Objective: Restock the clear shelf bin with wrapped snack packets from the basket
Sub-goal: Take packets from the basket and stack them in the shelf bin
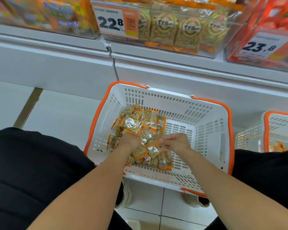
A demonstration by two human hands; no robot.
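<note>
A white basket (206,123) with orange rim and handles sits on the floor between my knees. Several clear, orange-edged snack packets (140,123) lie heaped in its left half. My left hand (130,140) is buried in the heap, its fingers curled round packets. My right hand (176,141) reaches in from the right, fingers bent against the side of the heap; whether it grips a packet is hidden. Above, on the white shelf, the clear bin (181,30) holds upright packets of the same snack behind a 22.8 price tag (116,22).
A bin of orange packs (48,14) stands at upper left, a red-filled bin (264,39) with a 23.8 tag at upper right. A second white basket (279,130) sits on the floor at the right. My black-clad knees flank the basket over white tiles.
</note>
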